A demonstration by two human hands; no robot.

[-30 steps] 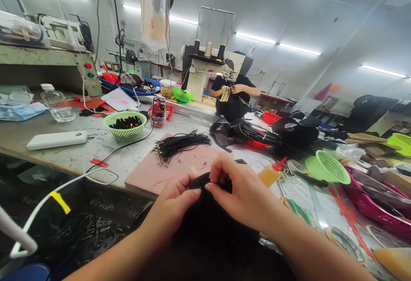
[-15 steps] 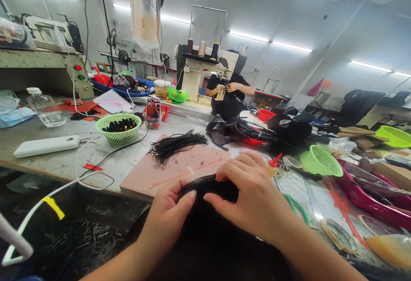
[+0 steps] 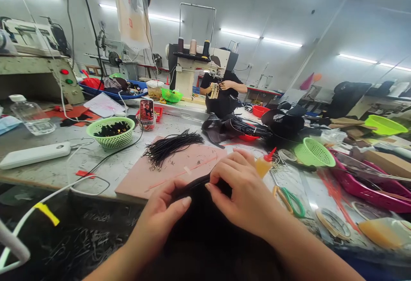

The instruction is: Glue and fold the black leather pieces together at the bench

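Note:
Both my hands grip a black fabric piece (image 3: 205, 225) at the near edge of the worktable. My left hand (image 3: 163, 216) pinches its upper rim with thumb and fingers. My right hand (image 3: 244, 195) curls over the same rim from the right, fingers closed on it. Just beyond my hands lies a pink mat (image 3: 170, 169) with a bundle of black cords (image 3: 170, 146) on it. An orange glue bottle with a red tip (image 3: 263, 163) stands right of my right hand.
A green basket (image 3: 111, 132) with dark parts, a white power bank (image 3: 35, 154), a water bottle (image 3: 30, 116) and a phone (image 3: 147, 112) sit to the left. Green scissors (image 3: 289, 199), a tipped green basket (image 3: 314, 154) and pink trays (image 3: 369, 186) lie to the right. A person (image 3: 221, 94) works at a sewing machine behind.
My view has shifted so the table things slid left. My right hand's fingers moved along the black piece's rim, and my left thumb stays pinched on it.

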